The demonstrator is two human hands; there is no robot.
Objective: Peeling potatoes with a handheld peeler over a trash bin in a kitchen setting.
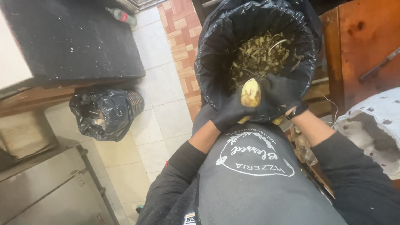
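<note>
A pale yellow, partly peeled potato (251,93) is held over the rim of a bin lined with a black bag (216,58). My left hand (229,112), in a black glove, grips the potato from below. My right hand (281,93), also gloved in black, rests against the potato's right side; whether it holds a peeler is hidden. Several brownish peelings (260,54) lie inside the bin. I wear a grey apron (254,175) with a white printed emblem.
A smaller basket with a black bag (104,112) stands on the tiled floor to the left. A dark counter (71,37) and a metal cabinet (46,187) lie left. A wooden panel (366,37) and a white sack (375,125) are at right.
</note>
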